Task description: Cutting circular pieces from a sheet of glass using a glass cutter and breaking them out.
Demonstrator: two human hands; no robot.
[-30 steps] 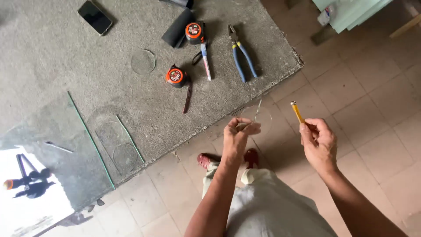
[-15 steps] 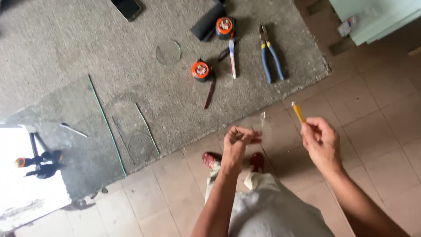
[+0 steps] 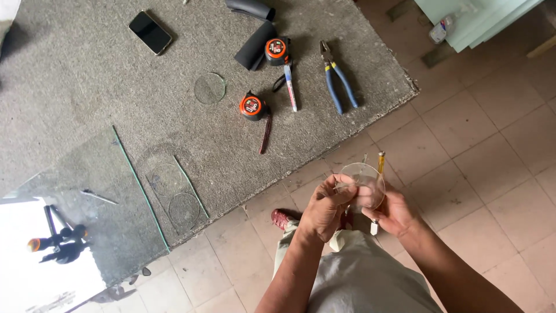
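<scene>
Glass disc (image 3: pixel 364 184) sits pinched between my hands above the tiled floor (image 3: pixel 492 145); left hand (image 3: pixel 324 210) grips its edge, right hand (image 3: pixel 394 210) also clamps a cutter (image 3: pixel 380 163). I'd hold rims only.

Black phone (image 3: pixel 150 32), dark screen, upper left on grey carpet (image 3: pixel 87 98); round orange labels on tape measures (image 3: pixel 251 106).

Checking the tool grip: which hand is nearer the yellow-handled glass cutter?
Right. The right hand grips the glass cutter, whose yellow handle sticks up above its fingers. The left hand is beside it, apart from the cutter, holding the other edge of the round glass disc.
</scene>
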